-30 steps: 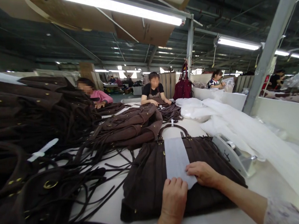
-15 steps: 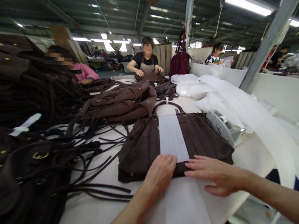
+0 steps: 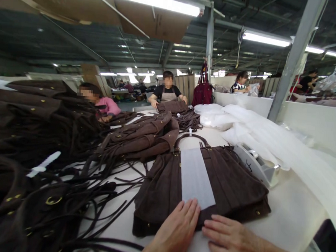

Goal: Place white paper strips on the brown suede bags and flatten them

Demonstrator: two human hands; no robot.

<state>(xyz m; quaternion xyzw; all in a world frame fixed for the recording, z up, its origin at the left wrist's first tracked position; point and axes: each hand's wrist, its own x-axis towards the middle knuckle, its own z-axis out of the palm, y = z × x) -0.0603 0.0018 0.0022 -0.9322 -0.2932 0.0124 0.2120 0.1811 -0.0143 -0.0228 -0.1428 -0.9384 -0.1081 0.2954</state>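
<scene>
Brown bag (image 3: pixel 227 187) with a white strip (image 3: pixel 196 178) is laid flat near the desk (image 3: pixel 288 219) front edge. Its near edge is pressed by the left hand (image 3: pixel 178 230) and right hand (image 3: pixel 231 241), both open-palmed, nothing gripped.

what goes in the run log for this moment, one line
left hand: flat on brown bag near edge | right hand: flat on table by bag | white strip: across bag

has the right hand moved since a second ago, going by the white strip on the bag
Yes. The right hand has slid off the white strip, toward the wearer, and now lies flat by the brown bag's near edge.
</scene>
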